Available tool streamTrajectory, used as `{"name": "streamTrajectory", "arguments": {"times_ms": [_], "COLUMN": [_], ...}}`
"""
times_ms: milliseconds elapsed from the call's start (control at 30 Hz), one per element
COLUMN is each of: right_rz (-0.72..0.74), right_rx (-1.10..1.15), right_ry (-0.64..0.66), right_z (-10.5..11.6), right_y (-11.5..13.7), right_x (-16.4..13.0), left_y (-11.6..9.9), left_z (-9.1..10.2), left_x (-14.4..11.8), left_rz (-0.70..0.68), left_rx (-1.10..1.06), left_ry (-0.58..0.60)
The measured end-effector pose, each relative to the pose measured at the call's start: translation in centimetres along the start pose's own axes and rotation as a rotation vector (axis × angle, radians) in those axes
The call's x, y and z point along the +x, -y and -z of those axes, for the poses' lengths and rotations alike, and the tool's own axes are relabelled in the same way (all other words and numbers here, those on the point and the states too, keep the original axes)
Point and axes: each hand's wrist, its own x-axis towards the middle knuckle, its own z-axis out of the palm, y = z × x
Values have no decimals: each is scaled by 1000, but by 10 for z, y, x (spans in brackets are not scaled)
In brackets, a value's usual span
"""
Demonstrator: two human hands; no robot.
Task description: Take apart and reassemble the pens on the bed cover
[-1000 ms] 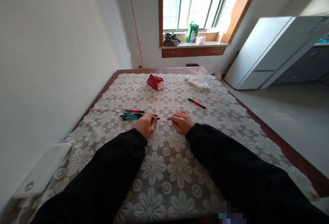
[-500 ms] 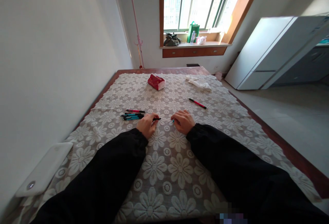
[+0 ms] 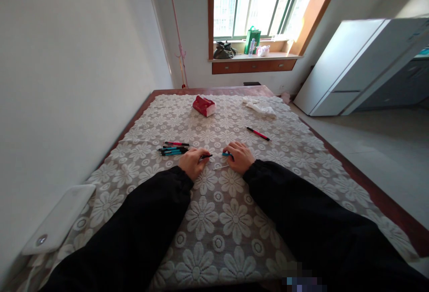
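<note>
My left hand (image 3: 193, 163) rests on the lace tablecloth, fingers pinched on a black pen part (image 3: 206, 156) whose tip points right. Facing it, my right hand (image 3: 240, 158) is closed on a blue pen barrel piece (image 3: 227, 154), most of it covered by the fingers. A thin whitish stick, resembling a pen refill (image 3: 219, 168), lies on the cloth between the hands, close under the right fingers. Just left of my left hand is a small pile of blue and black pens (image 3: 172, 151), with a red and black pen (image 3: 177, 143) behind it.
Farther right lies another red and black pen (image 3: 258, 133). Toward the back are a red tissue pack (image 3: 203, 106) and a crumpled white plastic bag (image 3: 261, 107). A white box-shaped device (image 3: 60, 220) sits at the near left by the wall.
The thin whitish stick now shows on the cloth beside my right hand. More of the blue piece is visible in the right fingers. My left hand has barely moved.
</note>
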Motion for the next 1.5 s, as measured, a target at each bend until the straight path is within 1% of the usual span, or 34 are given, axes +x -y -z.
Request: {"name": "streamTrajectory", "arguments": {"times_ms": [133, 300, 400, 533, 633, 700, 767, 967, 1033, 1100, 1167, 1233, 1333, 1433, 1500], "right_rz": [60, 225, 292, 374, 416, 408, 368, 93, 74, 134, 243, 319, 372, 459, 481], "right_rx": [38, 58, 8, -127, -163, -151, -120, -38, -5, 30, 56, 61, 69, 102, 116], "right_ry": [20, 43, 5, -53, -107, -130, -136, -112, -113, -116, -88, -59, -39, 7, 26], "right_z": [-1, 1, 2, 1, 2, 2, 2, -2, -1, 0, 1, 1, 2, 4, 4], "right_y": [0, 1, 0, 1, 3, 4, 4, 1, 2, 4, 5, 6, 6, 6, 6], "right_x": [0, -1, -1, -1, -1, -1, -2, -2, -1, -2, -2, -3, -2, -2, -1], "left_y": [-1, -2, -3, -4, -5, -5, -5, -6, -7, -6, -5, -4, -3, -3, -4], "left_z": [2, 3, 4, 5, 5, 5, 4, 4, 4, 4, 3, 3, 3, 3, 3], "left_x": [1, 3, 3, 0, -1, -1, -1, 0, 0, 0, -1, -1, -1, -1, 0], "left_rz": [35, -5, -34, -141, -189, -186, -167, -161, -173, -201, -233, -258, -280, -297, -309], "left_rx": [2, 79, 75, 32, 54, 80, 92, 82, 75, 62, 55, 55, 50, 41, 34], "left_ry": [-14, 12, 2, -26, 5, 24, 22, 18, 12, 3, 10, 29, 38, 44, 47]}}
